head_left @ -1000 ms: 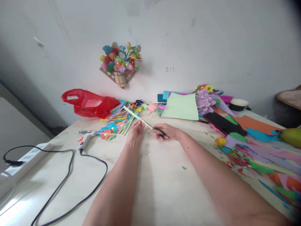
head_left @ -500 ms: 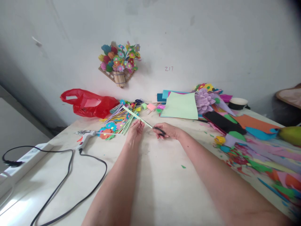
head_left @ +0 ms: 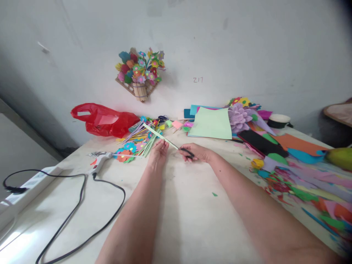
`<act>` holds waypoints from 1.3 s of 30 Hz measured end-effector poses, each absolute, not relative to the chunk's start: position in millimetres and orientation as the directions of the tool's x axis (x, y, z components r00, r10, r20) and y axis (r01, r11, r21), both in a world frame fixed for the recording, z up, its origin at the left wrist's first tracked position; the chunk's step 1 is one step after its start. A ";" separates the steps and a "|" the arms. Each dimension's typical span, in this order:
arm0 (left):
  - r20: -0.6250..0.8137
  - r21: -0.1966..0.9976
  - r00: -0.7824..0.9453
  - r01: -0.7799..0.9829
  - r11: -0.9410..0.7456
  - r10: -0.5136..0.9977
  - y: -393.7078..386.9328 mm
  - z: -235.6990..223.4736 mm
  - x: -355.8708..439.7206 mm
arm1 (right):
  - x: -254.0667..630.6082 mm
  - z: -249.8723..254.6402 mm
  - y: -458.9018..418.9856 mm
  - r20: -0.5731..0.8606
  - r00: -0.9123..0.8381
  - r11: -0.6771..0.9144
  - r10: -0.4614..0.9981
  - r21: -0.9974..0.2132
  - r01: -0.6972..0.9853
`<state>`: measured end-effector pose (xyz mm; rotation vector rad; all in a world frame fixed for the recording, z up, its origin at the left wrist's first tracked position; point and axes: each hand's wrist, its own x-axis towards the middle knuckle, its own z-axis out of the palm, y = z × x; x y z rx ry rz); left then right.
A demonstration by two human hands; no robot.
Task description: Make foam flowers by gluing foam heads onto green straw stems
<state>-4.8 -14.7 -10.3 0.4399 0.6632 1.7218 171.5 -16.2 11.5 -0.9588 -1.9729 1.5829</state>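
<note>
Between the fingers of my left hand [head_left: 158,152] is a long, narrow strip of pale green craft sheet [head_left: 153,131], slanting up to the left. My right hand [head_left: 197,151] is closed around black-handled scissors [head_left: 188,153]. Their blades lie along the strip's lower right end, close to my left fingertips; how far they are parted is too small to tell. Just beyond my left hand lies a bundle of thin green strips [head_left: 147,146], beside colourful cut-out flowers [head_left: 127,153].
A white glue gun [head_left: 101,161] with a black cord rests on the left, near a power strip [head_left: 30,189]. Behind it is a red plastic bag [head_left: 106,121]. Pale green sheets [head_left: 211,124], a black phone [head_left: 261,143] and coloured scraps [head_left: 305,190] lie on the right.
The view shifts very slightly. Both hands stay almost in place, still holding the strip and the scissors; the scissor blades have moved little, if at all.
</note>
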 end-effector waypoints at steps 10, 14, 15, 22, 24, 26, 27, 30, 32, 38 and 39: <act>-0.052 0.631 -0.257 -0.758 -0.168 0.965 -15.6 -8.9 -4.5 | 172.1 6.8 -13.0 -0.090 -0.655 0.095 0.750 -0.966 0.241; -0.056 0.630 -0.259 -0.758 -0.167 0.964 -15.4 -8.4 -4.2 | 172.2 2.7 -10.0 -0.079 -0.656 0.092 0.751 -0.971 0.222; -0.057 0.631 -0.259 -0.758 -0.167 0.964 -15.4 -8.3 -4.2 | 172.2 1.9 -9.5 -0.075 -0.656 0.093 0.751 -0.972 0.217; -0.061 0.642 -0.253 -0.751 -0.157 0.965 -15.3 -8.2 -4.0 | 172.4 -0.3 -7.9 -0.068 -0.653 0.079 0.755 -0.978 0.194; -0.060 0.642 -0.256 -0.750 -0.159 0.965 -14.7 -8.7 -4.1 | 172.6 -0.9 -7.4 -0.065 -0.648 0.081 0.759 -0.978 0.192; -0.056 0.644 -0.254 -0.749 -0.160 0.966 -14.2 -9.4 -4.3 | 172.6 -1.0 -7.3 -0.071 -0.640 0.077 0.765 -0.977 0.200; -0.055 0.645 -0.254 -0.747 -0.160 0.966 -14.0 -9.8 -4.4 | 172.6 -0.8 -7.5 -0.074 -0.635 0.074 0.769 -0.976 0.203; -0.054 0.650 -0.260 -0.742 -0.164 0.964 -14.0 -10.6 -4.5 | 172.3 0.5 -8.4 -0.075 -0.633 0.067 0.770 -0.978 0.197; -0.050 0.650 -0.259 -0.742 -0.165 0.965 -14.2 -10.6 -4.4 | 172.2 1.4 -9.1 -0.074 -0.635 0.061 0.769 -0.980 0.188; -0.036 0.651 -0.265 -0.738 -0.179 0.964 -14.8 -10.7 -3.9 | 173.5 0.8 -8.8 -0.070 -0.640 0.074 0.765 -0.978 0.195; -0.030 0.653 -0.265 -0.735 -0.182 0.964 -14.8 -11.0 -3.9 | 173.9 0.4 -8.5 -0.069 -0.644 0.077 0.762 -0.978 0.195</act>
